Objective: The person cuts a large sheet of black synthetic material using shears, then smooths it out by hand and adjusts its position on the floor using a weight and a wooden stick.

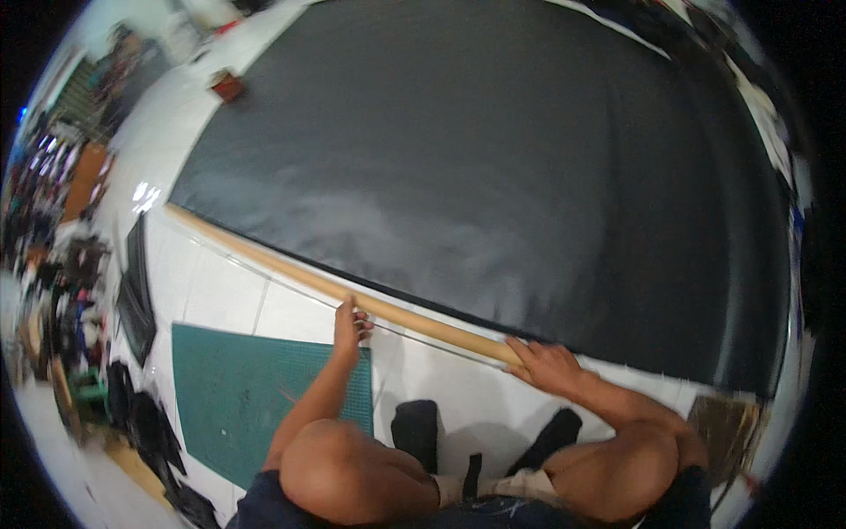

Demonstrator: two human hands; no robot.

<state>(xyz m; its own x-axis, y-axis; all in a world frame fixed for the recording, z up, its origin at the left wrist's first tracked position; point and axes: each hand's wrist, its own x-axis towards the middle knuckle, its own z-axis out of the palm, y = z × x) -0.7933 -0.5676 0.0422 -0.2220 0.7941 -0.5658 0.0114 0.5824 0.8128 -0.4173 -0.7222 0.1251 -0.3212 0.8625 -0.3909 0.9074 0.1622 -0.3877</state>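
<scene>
A long tan tube (423,327), which looks like cardboard, lies slantwise along the near edge of a large black sheet (458,159) with a leather-like sheen. My right hand (552,367) is wrapped over the tube's right end, fingers pointing left. Further left, my left hand (351,328) has its fingers curled against the tube's near side, around its middle. Part of the grip is hidden there. A thin dark line, perhaps a cord or rod, runs beside the tube on my side.
A green cutting mat (256,388) lies on the white tiled floor near my left knee. Black scraps (137,300) are strewn at the left, before a cluttered pile. A small reddish-brown block (227,85) sits at the sheet's far left edge. A brown board (723,432) lies at the lower right.
</scene>
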